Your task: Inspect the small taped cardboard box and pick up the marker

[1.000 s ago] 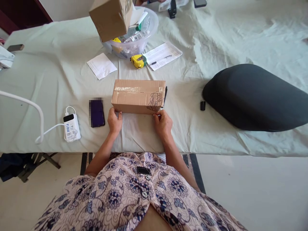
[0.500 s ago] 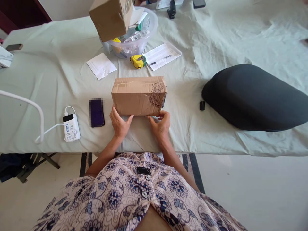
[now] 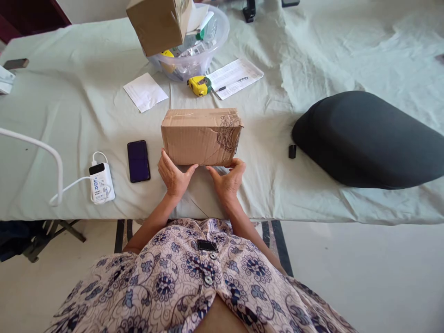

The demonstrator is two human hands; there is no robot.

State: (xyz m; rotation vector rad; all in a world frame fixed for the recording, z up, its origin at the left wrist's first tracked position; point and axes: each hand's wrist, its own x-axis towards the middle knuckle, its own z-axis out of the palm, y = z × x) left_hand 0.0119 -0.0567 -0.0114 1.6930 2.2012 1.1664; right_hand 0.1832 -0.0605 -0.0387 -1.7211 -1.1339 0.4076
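A taped brown cardboard box [image 3: 201,137] with black scribbles at its right end lies on the cloth-covered table [image 3: 69,115] in front of me. My left hand [image 3: 174,175] presses against its near lower edge, fingers spread under the box's left half. My right hand [image 3: 226,177] holds the same edge further right, thumb and fingers apart along it. The box is tipped with a broad face turned toward me.
A dark phone [image 3: 138,160] and a white power bank [image 3: 100,182] with a cable lie to the left. Behind are a clear bowl [image 3: 194,60] of items, a second cardboard box [image 3: 157,23], a yellow tape measure [image 3: 199,86], papers [image 3: 144,92] and a pen. A large black cushion [image 3: 367,138] lies on the right.
The box has rolled toward me, so the taped top now faces away and a plain face shows. Both hands slid inward along its near bottom edge and opened.
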